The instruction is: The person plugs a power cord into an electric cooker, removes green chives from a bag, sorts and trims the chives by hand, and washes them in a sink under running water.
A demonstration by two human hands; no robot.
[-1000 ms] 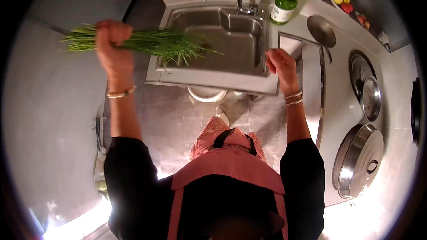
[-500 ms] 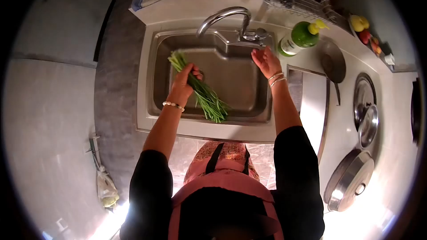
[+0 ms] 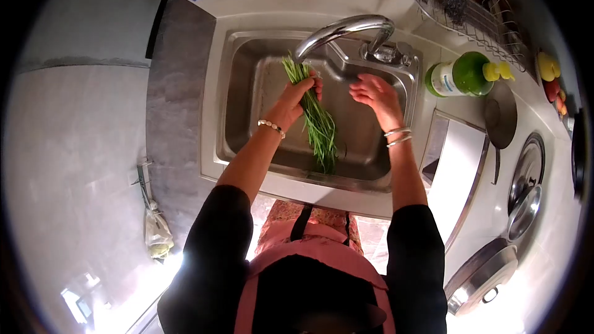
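Note:
My left hand (image 3: 297, 98) is wrapped round a bunch of chives (image 3: 320, 133), long thin green stalks held over the sink basin (image 3: 260, 74). The upper ends of the stalks are just below the spout of the chrome faucet (image 3: 346, 26), while the lower ends hang towards the near wall of the basin. Over the right half of the basin is my right hand (image 3: 377, 98), its fingers loosely apart and holding nothing. It is a little to the right of the chives, apart from them, and below the faucet base.
A green bottle with a yellow pump (image 3: 464, 75) lies in view right of the sink. Beyond it are a pan (image 3: 500, 114), pot lids (image 3: 526, 173) and a lidded pot (image 3: 486, 281). A wire dish rack (image 3: 470, 6) stands at the back right.
The view has shifted, so the sink appears turned. My left hand has brought the chives closer beneath the spout. My right hand has come away from beside the faucet handle, over the basin.

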